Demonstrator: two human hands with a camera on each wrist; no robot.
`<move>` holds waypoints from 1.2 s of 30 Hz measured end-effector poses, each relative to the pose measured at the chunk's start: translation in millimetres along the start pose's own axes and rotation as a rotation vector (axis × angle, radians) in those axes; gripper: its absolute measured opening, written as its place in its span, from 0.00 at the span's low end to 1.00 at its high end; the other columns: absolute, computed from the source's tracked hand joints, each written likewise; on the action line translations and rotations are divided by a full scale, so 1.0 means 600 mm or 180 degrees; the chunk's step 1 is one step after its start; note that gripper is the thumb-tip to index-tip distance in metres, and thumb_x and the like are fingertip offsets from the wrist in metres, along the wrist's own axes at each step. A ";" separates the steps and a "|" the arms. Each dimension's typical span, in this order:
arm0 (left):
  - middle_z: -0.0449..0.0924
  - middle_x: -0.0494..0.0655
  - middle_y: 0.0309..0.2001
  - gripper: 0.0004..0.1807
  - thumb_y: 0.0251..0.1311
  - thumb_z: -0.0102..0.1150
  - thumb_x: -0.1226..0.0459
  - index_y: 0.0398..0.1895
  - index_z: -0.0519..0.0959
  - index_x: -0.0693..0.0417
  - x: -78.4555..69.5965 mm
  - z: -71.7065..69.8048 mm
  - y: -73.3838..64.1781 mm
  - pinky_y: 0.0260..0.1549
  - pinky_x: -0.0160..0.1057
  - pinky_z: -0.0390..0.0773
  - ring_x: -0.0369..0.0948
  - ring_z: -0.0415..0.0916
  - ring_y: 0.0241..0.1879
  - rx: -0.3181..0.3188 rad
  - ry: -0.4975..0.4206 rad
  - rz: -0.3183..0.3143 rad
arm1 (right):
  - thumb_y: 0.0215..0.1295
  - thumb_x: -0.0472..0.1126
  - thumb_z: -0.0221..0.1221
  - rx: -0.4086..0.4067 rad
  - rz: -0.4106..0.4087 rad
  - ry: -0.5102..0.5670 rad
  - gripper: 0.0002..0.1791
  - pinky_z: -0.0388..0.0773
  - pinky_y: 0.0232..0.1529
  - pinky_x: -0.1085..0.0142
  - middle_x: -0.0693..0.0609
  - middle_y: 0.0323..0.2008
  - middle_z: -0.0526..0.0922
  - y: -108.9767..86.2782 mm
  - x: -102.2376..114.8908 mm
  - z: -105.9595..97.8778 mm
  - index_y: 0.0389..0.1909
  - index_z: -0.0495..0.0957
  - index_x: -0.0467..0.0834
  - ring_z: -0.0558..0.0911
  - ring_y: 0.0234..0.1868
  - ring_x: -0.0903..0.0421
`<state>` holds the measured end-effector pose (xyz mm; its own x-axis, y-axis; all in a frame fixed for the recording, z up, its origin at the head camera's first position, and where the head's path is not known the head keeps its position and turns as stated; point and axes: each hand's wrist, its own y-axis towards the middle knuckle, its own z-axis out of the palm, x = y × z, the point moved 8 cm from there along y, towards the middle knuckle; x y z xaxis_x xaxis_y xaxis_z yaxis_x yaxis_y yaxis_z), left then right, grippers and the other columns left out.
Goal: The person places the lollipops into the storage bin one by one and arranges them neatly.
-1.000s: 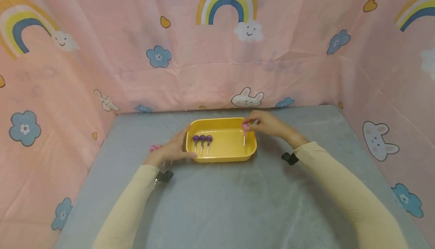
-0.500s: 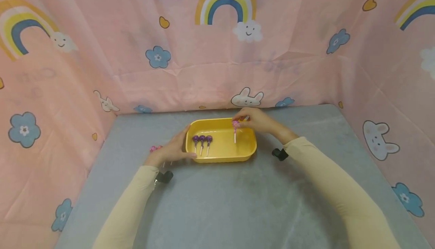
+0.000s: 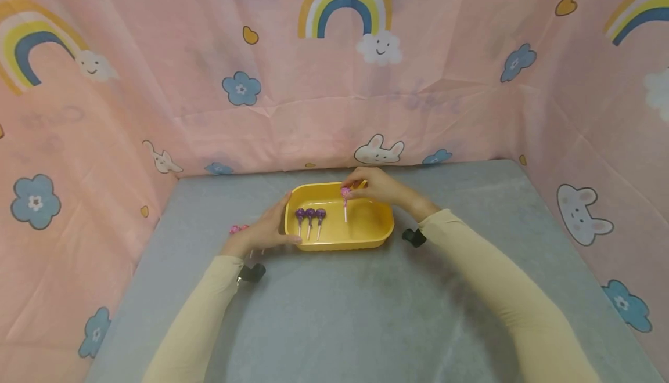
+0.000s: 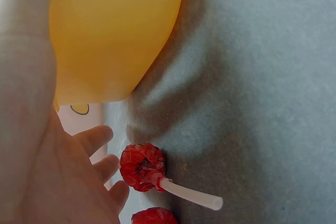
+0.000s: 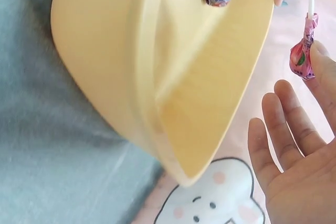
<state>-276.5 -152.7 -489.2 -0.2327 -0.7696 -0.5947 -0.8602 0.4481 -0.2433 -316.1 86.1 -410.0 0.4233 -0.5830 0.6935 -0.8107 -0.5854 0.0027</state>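
Note:
A yellow tray (image 3: 360, 226) sits on the grey table. Inside its left part lie several purple-wrapped lollipops (image 3: 310, 213) in a row, sticks toward the person. My left hand (image 3: 263, 231) rests at the tray's left end, fingers extended along it, thumb at the front rim. Between thumb and fingertips, my right hand (image 3: 384, 188) pinches a pink-wrapped lollipop (image 3: 345, 192) by its wrapped head over the tray's middle, stick pointing down. The right wrist view shows that pink lollipop (image 5: 302, 59) too, with the other fingers spread.
Beside the left hand, partly hidden by it, lie pink-red lollipops (image 3: 238, 229) on the table. In the left wrist view, a red-wrapped lollipop (image 4: 143, 167) lies close to the fingertips, with another red one (image 4: 155, 216) below. Pink patterned cloth (image 3: 313, 116) hangs around the table.
My right hand has carried the pink lollipop leftward, from the tray's right end to over its middle. The left hand and the purple lollipops have stayed in place.

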 end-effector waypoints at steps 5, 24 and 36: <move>0.35 0.56 0.81 0.68 0.51 0.72 0.45 0.80 0.28 0.43 0.003 0.001 0.002 0.76 0.62 0.46 0.58 0.38 0.80 0.0010 -0.0023 -0.0013 | 0.66 0.46 0.64 0.0043 0.0049 -0.0015 0.18 0.79 0.59 0.54 0.50 0.49 0.82 0.008 0.002 0.018 0.54 0.83 0.44 0.80 0.55 0.49; 0.35 0.56 0.81 0.67 0.52 0.72 0.45 0.80 0.29 0.46 -0.004 0.000 -0.003 0.76 0.61 0.46 0.59 0.39 0.80 0.0008 0.0019 -0.0027 | 0.66 0.46 0.64 -0.0082 0.0143 0.0120 0.18 0.78 0.56 0.58 0.50 0.50 0.83 0.025 -0.008 0.063 0.55 0.82 0.45 0.79 0.52 0.52; 0.36 0.58 0.81 0.68 0.51 0.73 0.46 0.80 0.29 0.47 -0.002 0.000 0.000 0.76 0.62 0.47 0.60 0.40 0.79 -0.0045 0.0034 0.0054 | 0.66 0.42 0.63 -0.0138 0.0153 0.0266 0.15 0.78 0.55 0.59 0.50 0.48 0.86 0.032 -0.020 0.090 0.52 0.83 0.45 0.80 0.49 0.52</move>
<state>-276.1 -151.8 -488.6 -0.2520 -0.7667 -0.5905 -0.8624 0.4548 -0.2224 -314.8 51.4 -456.9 0.3497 -0.5597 0.7513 -0.8468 -0.5319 -0.0021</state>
